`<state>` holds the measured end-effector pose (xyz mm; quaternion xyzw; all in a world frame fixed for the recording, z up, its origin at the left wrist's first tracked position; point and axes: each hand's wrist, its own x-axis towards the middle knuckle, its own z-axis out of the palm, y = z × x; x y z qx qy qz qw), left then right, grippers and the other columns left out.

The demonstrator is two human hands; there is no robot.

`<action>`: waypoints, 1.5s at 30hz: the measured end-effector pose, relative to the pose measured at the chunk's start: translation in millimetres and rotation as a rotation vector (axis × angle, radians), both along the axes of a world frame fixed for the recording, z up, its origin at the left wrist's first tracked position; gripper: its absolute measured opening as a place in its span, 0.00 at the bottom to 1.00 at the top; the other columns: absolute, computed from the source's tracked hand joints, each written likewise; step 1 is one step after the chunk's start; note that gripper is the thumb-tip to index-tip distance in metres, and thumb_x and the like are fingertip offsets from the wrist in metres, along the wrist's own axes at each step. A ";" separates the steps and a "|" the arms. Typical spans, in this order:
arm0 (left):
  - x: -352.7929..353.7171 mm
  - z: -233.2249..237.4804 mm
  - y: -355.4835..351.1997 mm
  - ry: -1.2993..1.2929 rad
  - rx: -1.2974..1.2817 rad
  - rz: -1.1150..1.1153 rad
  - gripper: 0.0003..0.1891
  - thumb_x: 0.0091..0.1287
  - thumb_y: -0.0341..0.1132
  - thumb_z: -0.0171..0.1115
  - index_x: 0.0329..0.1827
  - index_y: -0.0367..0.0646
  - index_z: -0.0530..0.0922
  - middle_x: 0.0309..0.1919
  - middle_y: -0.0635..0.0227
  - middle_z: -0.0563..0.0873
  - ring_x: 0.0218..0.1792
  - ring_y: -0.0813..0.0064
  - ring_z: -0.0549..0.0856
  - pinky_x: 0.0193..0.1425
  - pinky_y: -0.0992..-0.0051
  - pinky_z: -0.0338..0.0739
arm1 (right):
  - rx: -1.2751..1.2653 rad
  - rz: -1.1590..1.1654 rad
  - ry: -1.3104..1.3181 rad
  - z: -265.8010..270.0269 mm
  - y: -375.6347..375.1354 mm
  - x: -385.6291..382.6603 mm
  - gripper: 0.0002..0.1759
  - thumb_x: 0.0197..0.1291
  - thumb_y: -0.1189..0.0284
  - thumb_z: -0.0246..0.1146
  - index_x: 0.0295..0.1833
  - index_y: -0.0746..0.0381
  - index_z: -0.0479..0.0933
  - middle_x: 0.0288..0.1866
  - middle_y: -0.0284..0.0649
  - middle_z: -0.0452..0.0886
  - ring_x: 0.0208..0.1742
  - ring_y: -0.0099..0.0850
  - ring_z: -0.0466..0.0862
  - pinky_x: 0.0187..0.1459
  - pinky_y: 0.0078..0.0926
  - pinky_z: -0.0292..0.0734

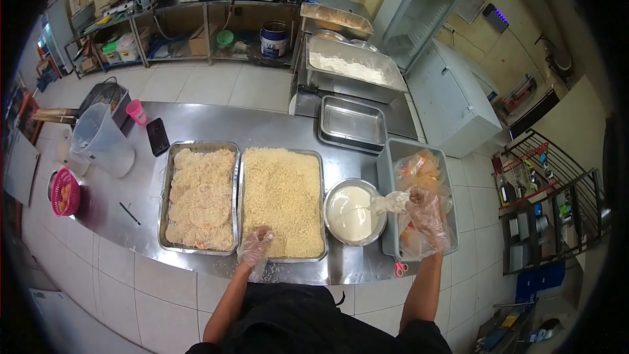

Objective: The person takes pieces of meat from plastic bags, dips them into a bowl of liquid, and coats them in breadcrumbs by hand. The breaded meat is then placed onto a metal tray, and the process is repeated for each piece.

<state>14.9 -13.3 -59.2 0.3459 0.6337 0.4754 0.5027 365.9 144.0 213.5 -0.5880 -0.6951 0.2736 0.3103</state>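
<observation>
My right hand (427,213), in a clear plastic glove, grips a piece of meat coated in wet white batter (391,203). The piece hangs out to the left, over the rim of a steel bowl of white batter (352,213), with a thin string of batter trailing down. Under that hand stands a grey bin (386,157) holding plastic bags of orange-pink pieces (419,167). Also gloved, my left hand (255,247) rests at the near left corner of a tray of pale breadcrumbs (283,190), its fingers loosely extended on the crumbs and holding nothing visible.
Left of the crumbs is a tray of breaded pieces (201,200). Farther left are a phone (157,137), a pink cup (136,112), a clear plastic jug (103,141) and a pink basket (64,191). Stacked empty trays (354,121) stand behind the bowl; red scissors (400,268) lie at the front edge.
</observation>
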 end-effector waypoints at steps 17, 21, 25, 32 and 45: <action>2.8 7.6 -1.5 0.161 0.061 0.003 0.18 0.66 0.39 0.64 0.54 0.38 0.79 0.44 0.64 0.87 0.46 0.73 0.84 0.51 0.74 0.78 | -0.045 0.031 -0.244 -61.5 0.7 -10.8 0.06 0.46 0.79 0.59 0.30 0.70 0.77 0.23 0.40 0.80 0.28 0.28 0.80 0.33 0.28 0.75; -2.6 -7.6 -5.5 0.265 0.023 -0.056 0.18 0.66 0.39 0.64 0.55 0.38 0.78 0.44 0.63 0.86 0.45 0.73 0.85 0.50 0.74 0.78 | -0.071 0.019 -0.131 -58.1 4.5 -11.2 0.07 0.46 0.76 0.60 0.31 0.68 0.77 0.21 0.40 0.76 0.27 0.27 0.78 0.32 0.28 0.73; 1.6 -1.1 -1.6 0.112 0.046 -0.048 0.18 0.65 0.28 0.60 0.58 0.35 0.74 0.48 0.61 0.85 0.50 0.71 0.84 0.54 0.73 0.77 | -0.121 0.065 -0.228 -29.3 2.7 -35.2 0.08 0.46 0.74 0.60 0.32 0.68 0.77 0.22 0.40 0.76 0.26 0.28 0.77 0.33 0.29 0.73; -4.3 26.9 -4.9 0.155 0.097 -0.048 0.19 0.66 0.27 0.58 0.60 0.37 0.73 0.49 0.63 0.83 0.51 0.72 0.82 0.53 0.76 0.76 | -0.112 0.208 -0.118 -14.5 6.7 -83.6 0.08 0.47 0.77 0.59 0.34 0.69 0.77 0.23 0.39 0.77 0.28 0.28 0.76 0.35 0.28 0.74; -21.1 44.3 -6.1 0.713 -0.070 -0.122 0.29 0.60 0.42 0.65 0.63 0.39 0.70 0.55 0.50 0.79 0.57 0.58 0.79 0.60 0.67 0.74 | -0.071 0.707 -0.124 -152.3 -54.7 -134.5 0.17 0.54 0.64 0.66 0.46 0.62 0.78 0.42 0.45 0.80 0.45 0.42 0.80 0.50 0.40 0.75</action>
